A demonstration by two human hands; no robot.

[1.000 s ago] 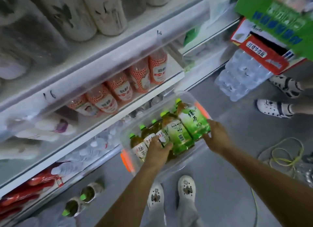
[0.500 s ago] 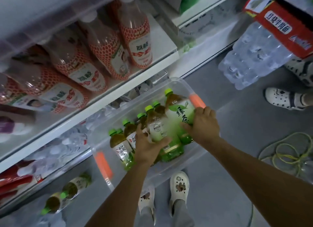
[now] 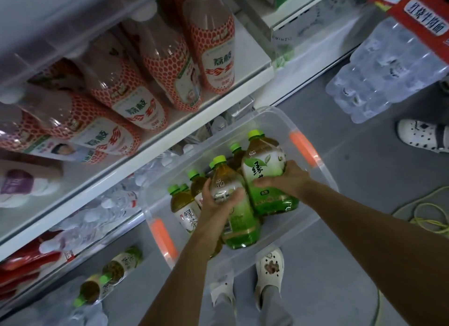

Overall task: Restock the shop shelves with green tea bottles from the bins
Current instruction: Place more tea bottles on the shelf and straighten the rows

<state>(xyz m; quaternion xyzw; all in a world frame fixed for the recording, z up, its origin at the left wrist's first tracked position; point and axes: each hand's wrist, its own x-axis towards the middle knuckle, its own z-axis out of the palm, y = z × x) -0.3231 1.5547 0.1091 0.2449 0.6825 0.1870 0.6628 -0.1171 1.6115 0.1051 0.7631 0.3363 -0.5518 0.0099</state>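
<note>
Both hands are down in the clear bin (image 3: 326,177) beside the shelf (image 3: 170,153). The left hand (image 3: 217,201) is wrapped round 1 tea bottle (image 3: 239,226), the right hand (image 3: 290,179) grips a second bottle (image 3: 263,172). Other bottles (image 3: 181,201) stand upright behind them.

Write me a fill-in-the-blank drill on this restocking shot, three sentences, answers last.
The left hand and the right hand each grip a green tea bottle in a clear bin with two ____ handles. The bottle caps are ____. The bottle showing the leaf logo is in the ____ hand.
Missing words: orange; green; right.
</note>
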